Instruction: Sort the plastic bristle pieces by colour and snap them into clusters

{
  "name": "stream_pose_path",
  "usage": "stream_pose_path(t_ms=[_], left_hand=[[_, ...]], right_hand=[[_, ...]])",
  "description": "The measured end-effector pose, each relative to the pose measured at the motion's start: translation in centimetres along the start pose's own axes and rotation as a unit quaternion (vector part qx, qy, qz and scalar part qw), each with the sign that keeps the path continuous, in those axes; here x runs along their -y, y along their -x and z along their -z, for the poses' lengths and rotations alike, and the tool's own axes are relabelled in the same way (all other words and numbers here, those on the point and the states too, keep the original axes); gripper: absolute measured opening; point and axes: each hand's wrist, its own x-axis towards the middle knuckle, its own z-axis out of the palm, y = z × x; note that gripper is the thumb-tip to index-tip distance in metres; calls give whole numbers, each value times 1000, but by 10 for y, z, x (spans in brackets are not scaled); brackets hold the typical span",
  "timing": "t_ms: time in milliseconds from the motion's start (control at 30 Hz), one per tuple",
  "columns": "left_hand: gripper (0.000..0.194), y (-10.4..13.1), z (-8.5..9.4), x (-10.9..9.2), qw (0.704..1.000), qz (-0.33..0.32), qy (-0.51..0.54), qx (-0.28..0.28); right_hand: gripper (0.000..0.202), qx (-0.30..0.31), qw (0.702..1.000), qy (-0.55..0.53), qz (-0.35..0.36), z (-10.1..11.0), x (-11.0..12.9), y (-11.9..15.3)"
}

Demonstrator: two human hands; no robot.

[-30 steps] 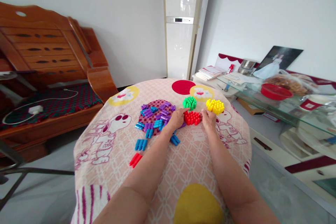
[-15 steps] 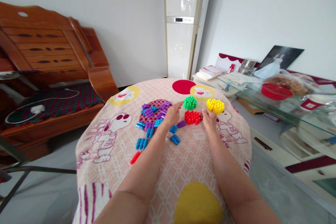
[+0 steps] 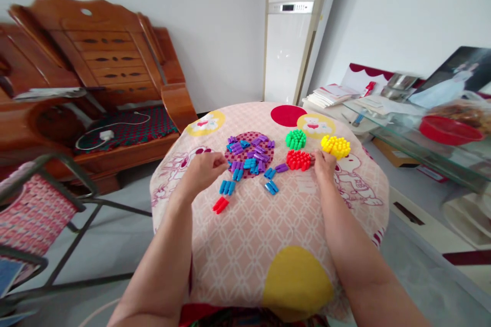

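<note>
The round surface (image 3: 230, 260), draped in patterned cloth, has its left rim toward a metal-framed chair (image 3: 38, 209) and its right rim toward a glass shelf (image 3: 385, 118). The widest room for moving is the stretch of cloth between the left forearm (image 3: 161, 245) and the right forearm (image 3: 355, 235), from the near rim up to the coloured pieces. Of the 2 hands, the left hand (image 3: 207, 166) is at the left of the loose pieces, wrist bent, fingers curled with the tips drawn in toward the right; whether they pinch anything I cannot tell. The right hand (image 3: 325, 165) is at the right end of the red bunch (image 3: 298, 160), fingers bent around its side; grip or mere contact, I cannot tell. Behind the red bunch is the green bunch (image 3: 295, 139), and the yellow bunch (image 3: 334, 147) is just beyond the right hand. Blue pieces (image 3: 227, 187) and purple pieces (image 3: 282, 167) lie on and around a purple checked circle (image 3: 251, 136), with red pieces (image 3: 220, 205) nearer the person. On the shelf, a red bowl (image 3: 448, 130) is beside a clear bag (image 3: 473, 104) of brown contents.
</note>
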Motion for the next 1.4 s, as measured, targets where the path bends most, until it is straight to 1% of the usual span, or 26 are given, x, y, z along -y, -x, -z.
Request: stream_pose_path(t_ms=[100, 133, 167, 233, 333, 433, 533, 600, 667, 733, 800, 867, 933, 1033, 1200, 1300, 1400], left_hand=[[23, 35, -8, 14, 992, 20, -31, 124], [22, 44, -11, 17, 988, 19, -38, 145], [20, 52, -15, 18, 986, 17, -49, 156], [16, 63, -21, 18, 986, 10, -70, 151], [17, 65, -23, 9, 990, -15, -64, 123], [22, 52, -24, -10, 994, -80, -15, 79], [23, 31, -35, -39, 985, -166, 23, 46], [22, 15, -47, -61, 979, -196, 38, 37], [19, -2, -63, -83, 975, -212, 51, 35], [17, -18, -79, -102, 970, -233, 58, 45], [17, -31, -93, -116, 967, -247, 42, 49], [18, -42, -106, -126, 967, -249, 10, 50], [18, -49, -118, -132, 968, -246, -14, 48], [19, -57, -132, -135, 969, -242, -21, 35], [20, -62, -146, -137, 968, -248, -24, 29], [15, -62, -146, -138, 973, -232, -7, 13], [12, -67, -134, -129, 976, -209, 45, -29]], right_hand=[[46, -3, 1000, 3, -1, 1, 2, 0], [46, -2, 1000, 3, -1, 1, 3, 0], [46, -1, 1000, 3, -1, 1, 4, 0], [47, 4, 1000, 3, 0, 2, 5, 2], [48, 9, 1000, 6, 2, 4, 7, 3], [48, 5, 1000, 16, 2, 5, 9, 2], [47, 5, 1000, 18, 3, 5, 10, 2], [46, 9, 1000, 14, 8, 5, 11, 3], [45, 9, 1000, 12, 13, 4, 12, 5], [45, 5, 1000, 11, 17, 4, 13, 7], [45, 2, 1000, 11, 19, 5, 14, 8], [44, -1, 1000, 12, 21, 6, 16, 8], [43, -8, 1000, 18, 23, 7, 17, 8], [42, -13, 999, 30, 19, 6, 17, 7], [44, -4, 999, 45, 11, 5, 15, 5], [44, -4, 999, 41, 20, 4, 12, 5], [46, 1, 999, 24, 28, 5, 11, 5]])
